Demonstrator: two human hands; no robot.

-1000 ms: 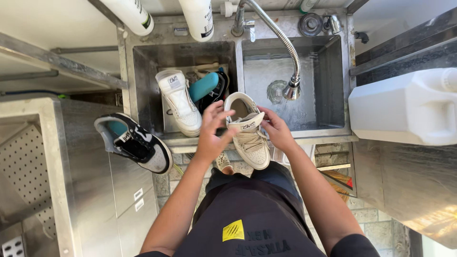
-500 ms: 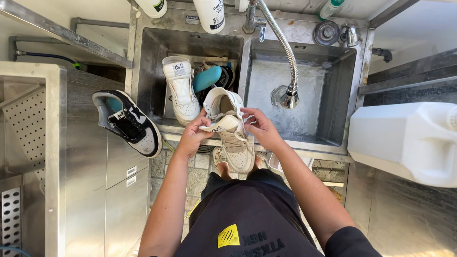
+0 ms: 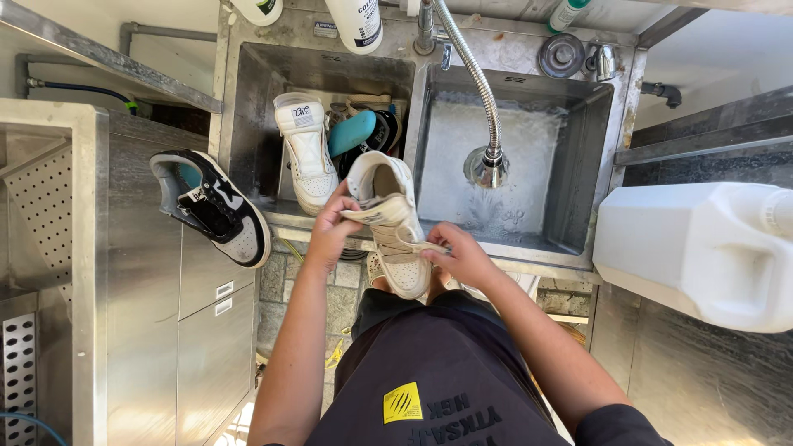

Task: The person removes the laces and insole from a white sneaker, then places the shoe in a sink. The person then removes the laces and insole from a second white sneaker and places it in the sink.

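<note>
A worn cream sneaker (image 3: 395, 234) is held over the front rim of a steel double sink (image 3: 512, 263), toe towards me. My left hand (image 3: 330, 227) grips its side near the tongue. My right hand (image 3: 462, 256) pinches a lace end at the shoe's other side. A white sneaker (image 3: 304, 153) stands in the left basin, next to a dark shoe with a teal insole (image 3: 353, 132). A black and white sneaker (image 3: 213, 206) lies on the steel counter edge to the left.
A flexible spray faucet (image 3: 487, 161) hangs over the right basin. Bottles (image 3: 355, 21) stand on the sink's back ledge. A large white plastic jug (image 3: 702, 248) sits on the right counter. A perforated steel drainboard (image 3: 41, 206) is at the left.
My view has shifted, so the sink sits lower and more to the right. My right hand has slid from the shoe's collar down to a lace end near the toe.
</note>
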